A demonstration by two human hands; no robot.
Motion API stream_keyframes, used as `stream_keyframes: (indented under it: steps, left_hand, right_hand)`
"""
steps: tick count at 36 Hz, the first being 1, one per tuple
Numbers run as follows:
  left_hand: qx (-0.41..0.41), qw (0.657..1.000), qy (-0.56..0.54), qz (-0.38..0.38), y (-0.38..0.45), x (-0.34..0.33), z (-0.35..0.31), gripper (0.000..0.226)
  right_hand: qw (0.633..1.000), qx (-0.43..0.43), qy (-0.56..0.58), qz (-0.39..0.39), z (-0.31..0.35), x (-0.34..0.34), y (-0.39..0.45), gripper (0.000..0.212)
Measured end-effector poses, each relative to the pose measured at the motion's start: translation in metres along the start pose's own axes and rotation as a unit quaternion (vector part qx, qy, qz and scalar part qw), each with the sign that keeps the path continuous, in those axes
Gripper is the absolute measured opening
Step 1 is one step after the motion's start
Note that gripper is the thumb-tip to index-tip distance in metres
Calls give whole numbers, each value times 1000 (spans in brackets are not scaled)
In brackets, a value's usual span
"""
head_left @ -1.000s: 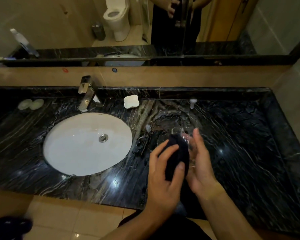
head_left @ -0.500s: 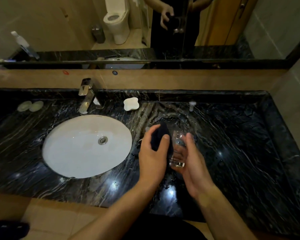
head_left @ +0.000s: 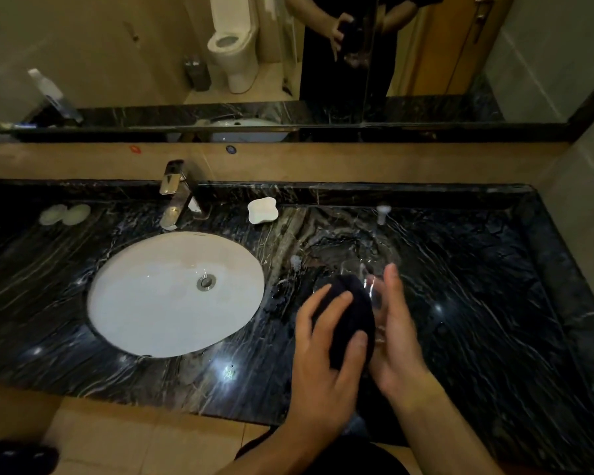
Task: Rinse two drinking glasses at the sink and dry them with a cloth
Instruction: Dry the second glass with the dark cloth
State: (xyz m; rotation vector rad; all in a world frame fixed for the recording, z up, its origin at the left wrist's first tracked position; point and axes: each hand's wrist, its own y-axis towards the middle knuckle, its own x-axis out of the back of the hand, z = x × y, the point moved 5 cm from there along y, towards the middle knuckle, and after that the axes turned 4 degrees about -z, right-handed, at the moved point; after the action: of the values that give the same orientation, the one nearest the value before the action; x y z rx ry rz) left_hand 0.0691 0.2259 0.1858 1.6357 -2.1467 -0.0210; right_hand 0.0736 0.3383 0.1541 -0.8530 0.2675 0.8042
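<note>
From the head view we count one glass (head_left: 367, 286), one dark cloth (head_left: 352, 320), one white basin (head_left: 175, 293), one tap (head_left: 175, 197), one white soap dish (head_left: 262, 210) and two pale round pads (head_left: 64, 214) on the black marble bench (head_left: 494, 286). A second glass we cannot make out. A small white knob (head_left: 383, 211) stands by the back edge, right of the dish.

The basin holds only its metal drain (head_left: 206, 282); whether there is water in it we cannot tell. The soap dish looks bare. The glass is clear and hard to read against the marble, and the cloth covers most of its left side.

Our left hand (head_left: 326, 354) curls round the cloth, thumb and fingers spread over the bundle, pressing it against the glass. Our right hand (head_left: 396, 341) cups the glass from the right, fingers nearly straight and pointing upward along its wall, the palm against it. Both hands hold the glass above the bench, just right of the basin, well apart from the tap.

In the mirror (head_left: 117, 46) above the bench we see a toilet (head_left: 232, 46) and the person's dark-clothed reflection.
</note>
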Motion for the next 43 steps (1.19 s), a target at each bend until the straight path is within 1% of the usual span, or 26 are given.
stream_keyframes:
  steps: [2,6,8,10,12,14,16,18,20,22,24,25,27,29,32,34,36,39,41,43]
  left_hand:
    - [53,998,-21,-14,8,5,2,38]
    - [160,980,-116,-36,29,13,10,30]
    - [204,967,-145,-47,39,15,16,29]
    - [219,966,-131,-38,48,13,22,28]
    - [210,974,-84,-22,52,10,27,28]
    - [190,981,-43,-2,55,7,27,30]
    - [146,989,-1,14,56,2,19,32]
    - [94,995,40,22,53,-2,8,36]
    - [46,997,62,28,44,-7,0,39]
    - [5,997,73,32,33,-11,-4,42]
    - [-27,996,72,41,23,-13,-3,41]
    - [-41,996,70,44,18,-13,-2,41]
    - [-54,996,54,45,10,-11,0,41]
    - [-28,999,20,40,9,-9,3,40]
    - [79,996,-34,31,17,-7,11,38]
    - [164,983,-80,27,26,-6,19,34]
    - [218,969,-114,21,36,-5,23,28]
    - [303,934,-191,12,47,-4,24,21]
    - [335,916,-219,11,53,-2,24,18]
    - [323,926,-196,6,57,1,25,17]
  right_hand:
    - [1000,14,-24,2,-1,3,-1,61]
    - [995,25,-74,61,1,1,-3,60]
    - [995,20,-81,57,0,2,-2,55]
    - [996,7,-79,47,-3,4,1,47]
    - [994,3,-95,58,-5,4,3,42]
    - [991,6,-125,53,-8,4,3,41]
    - [989,7,-136,54,-8,-1,-2,42]
    - [992,14,-118,33,-6,-3,-2,48]
    - [998,18,-67,-7,-3,0,1,62]
    - [999,16,-36,-26,1,3,5,75]
    - [1000,-4,-24,-14,4,3,6,86]
    - [1000,-15,-16,-6,5,5,8,88]
    - [1000,-28,-1,-3,9,7,9,79]
    - [999,-30,11,2,12,7,10,75]
    - [999,-33,-2,20,11,6,11,72]
    - [998,-45,-29,39,6,5,10,74]
    - [996,-45,-61,53,1,5,8,77]
    - [992,-35,-95,76,-2,1,2,76]
    - [991,-4,-115,66,0,-1,-2,68]
    - [991,44,-126,21,1,5,1,54]
